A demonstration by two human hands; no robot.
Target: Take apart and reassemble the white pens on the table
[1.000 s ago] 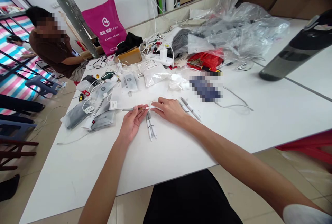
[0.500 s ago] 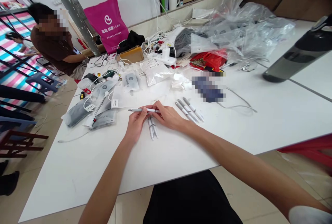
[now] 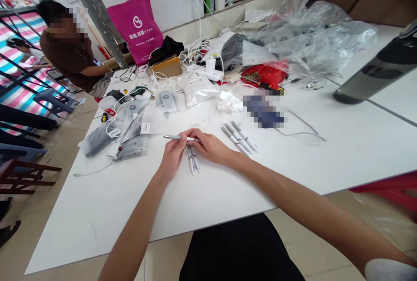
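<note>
Between my two hands a white and grey pen lies level, its grey end pointing left. My left hand is closed around its middle, thumb on top. The fingers of my right hand curl closed at the pen's other end and partly cover it. Just below, a few similar pens lie side by side on the white table, their upper ends hidden under my hands. To the right of my right hand rests another group of grey and white pens.
Plastic-bagged items and cables are at left. Behind are a white packet, a red bag, clear plastic bags and a pink bag. A dark bottle stands right. A person sits at far left.
The camera view has shifted slightly. My right fingers have drawn a little closer to my left hand, covering more of the pen's right end. The pens on the table stay in place.
</note>
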